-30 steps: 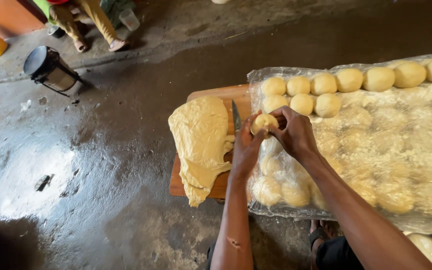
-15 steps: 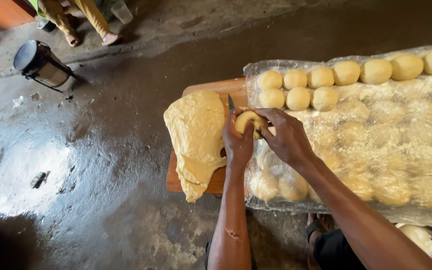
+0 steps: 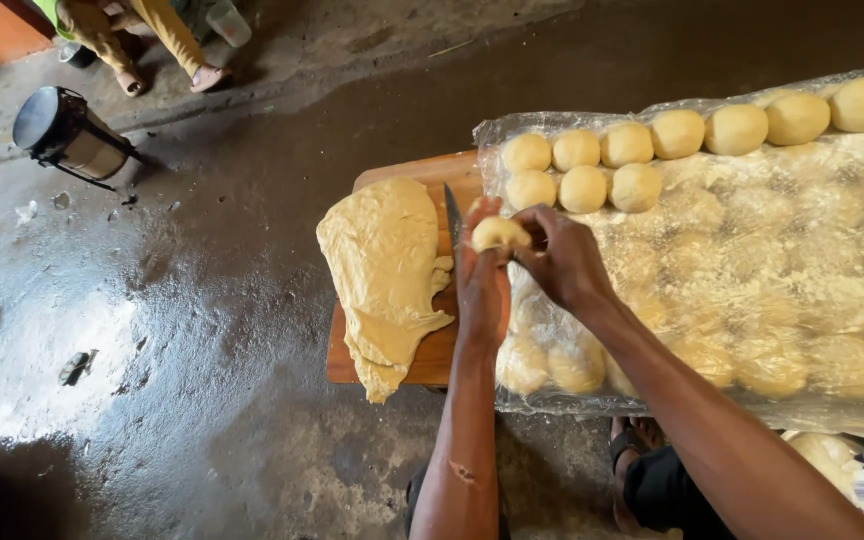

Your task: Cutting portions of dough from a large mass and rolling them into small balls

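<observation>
I pinch a small dough ball (image 3: 499, 234) between my left hand (image 3: 482, 285) and right hand (image 3: 560, 258), just above the wooden board (image 3: 422, 170) edge. The knife (image 3: 453, 218) lies right beside my left fingers, blade seemingly upward, so a careless roll could nick me. If my grip slackens, the ball drops onto the gritty floor (image 3: 202, 400) or sticks to the plastic sheet (image 3: 782, 250).

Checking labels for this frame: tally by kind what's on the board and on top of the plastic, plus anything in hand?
Dough balls on top of the plastic sheet: 10
Held dough ball, between left hand and right hand: 1
Dough slab: 1
Knife: 1
Wooden board: 1
Total: 14
Balls under the plastic are too blurred to count.
</observation>
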